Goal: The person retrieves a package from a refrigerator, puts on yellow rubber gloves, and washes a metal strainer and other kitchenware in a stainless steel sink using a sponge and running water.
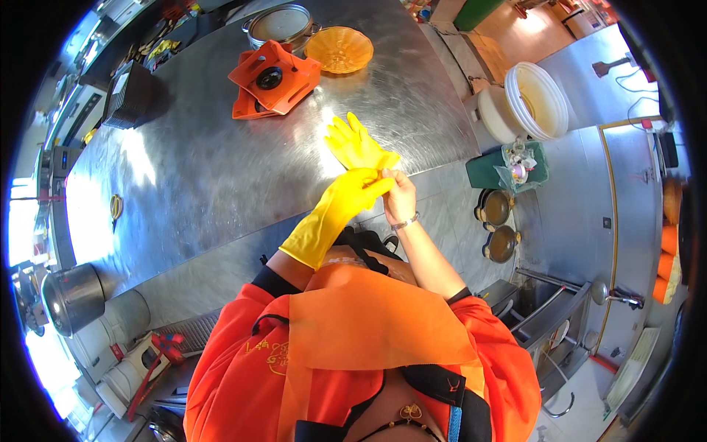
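My left hand (356,193) wears a long yellow rubber glove whose cuff reaches up the forearm. Bare except for a bracelet (406,222) at the wrist, my right hand (400,193) pinches yellow rubber at the gloved fingertips. Whether that is the worn glove's finger or the cuff of the other glove cannot be made out. The second yellow rubber glove (356,145) is just beyond both hands, over the steel table (232,166), fingers pointing away from me. Its cuff is partly hidden behind my left hand, so I cannot tell if that hand grips it.
Orange portable stoves (276,83), a yellow woven basket (338,50) and a steel pot (280,25) stand at the table's far side. Yellow-handled scissors (116,208) lie at left. Right of the table are white buckets (533,99), a green bin (486,168) and hanging pans (500,244).
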### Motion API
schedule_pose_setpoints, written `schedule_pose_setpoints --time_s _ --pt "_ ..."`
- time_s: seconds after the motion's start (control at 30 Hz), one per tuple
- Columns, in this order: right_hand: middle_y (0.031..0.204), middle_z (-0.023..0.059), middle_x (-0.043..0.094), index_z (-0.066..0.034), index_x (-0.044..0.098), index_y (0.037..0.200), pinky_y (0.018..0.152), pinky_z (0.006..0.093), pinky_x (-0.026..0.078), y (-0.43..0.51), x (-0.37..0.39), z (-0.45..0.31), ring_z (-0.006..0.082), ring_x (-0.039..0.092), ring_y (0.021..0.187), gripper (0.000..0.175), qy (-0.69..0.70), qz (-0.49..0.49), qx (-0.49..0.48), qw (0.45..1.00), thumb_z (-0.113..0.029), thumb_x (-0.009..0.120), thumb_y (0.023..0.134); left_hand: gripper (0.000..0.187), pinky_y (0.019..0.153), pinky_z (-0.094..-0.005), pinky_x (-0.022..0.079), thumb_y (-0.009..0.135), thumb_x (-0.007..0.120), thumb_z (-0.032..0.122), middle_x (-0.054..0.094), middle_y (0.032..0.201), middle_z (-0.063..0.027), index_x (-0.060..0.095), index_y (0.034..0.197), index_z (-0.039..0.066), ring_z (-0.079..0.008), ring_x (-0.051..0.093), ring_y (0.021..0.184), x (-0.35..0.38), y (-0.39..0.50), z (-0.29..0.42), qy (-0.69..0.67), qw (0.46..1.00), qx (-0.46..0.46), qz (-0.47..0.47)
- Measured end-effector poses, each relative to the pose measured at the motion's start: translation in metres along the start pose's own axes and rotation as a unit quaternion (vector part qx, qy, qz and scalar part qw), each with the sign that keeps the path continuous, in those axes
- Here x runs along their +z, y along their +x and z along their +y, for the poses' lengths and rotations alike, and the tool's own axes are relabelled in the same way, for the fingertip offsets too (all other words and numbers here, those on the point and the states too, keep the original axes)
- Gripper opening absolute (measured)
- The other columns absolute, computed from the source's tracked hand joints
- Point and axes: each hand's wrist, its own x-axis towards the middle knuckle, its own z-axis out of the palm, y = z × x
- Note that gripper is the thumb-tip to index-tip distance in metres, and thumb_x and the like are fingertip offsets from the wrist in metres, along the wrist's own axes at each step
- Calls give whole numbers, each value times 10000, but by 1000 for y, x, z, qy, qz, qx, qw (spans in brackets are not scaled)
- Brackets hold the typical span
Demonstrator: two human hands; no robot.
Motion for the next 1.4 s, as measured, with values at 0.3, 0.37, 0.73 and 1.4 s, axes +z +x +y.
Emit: schedule_pose_setpoints --time_s 0.3,0.37,0.73,1.4 --pt "868 35 677 -9 640 1149 638 232 525 2 19 -22 90 611 679 172 -28 -33 -36 998 -112 650 1012 308 625 -310 490 1020 573 279 686 746 -71 738 1008 19 -160 615 659 -13 1 11 55 995 56 60" --pt "860 29 677 -3 646 1154 610 235 521 3 15 -23 89 601 642 207 -58 -25 -16 998 -137 678 999 320 633 -326 499 1020 560 289 691 746 -85 736 1001 22 -177 627 664 -11 1 8 107 992 50 47" --pt "732 3 635 -22 668 932 605 228 483 0 5 -42 80 561 610 241 -25 -15 12 1000 -250 726 980 266 709 -282 510 1029 585 219 731 849 -52 742 1073 10 -125 643 745 -1 2 -21 78 988 128 27" --pt "801 100 654 -28 597 1011 671 322 542 -40 3 -89 198 644 668 152 -549 71 -275 786 -89 702 919 205 663 -349 531 988 639 218 732 861 -145 742 1034 47 -274 675 692 -8 -8 12 149 963 123 186"
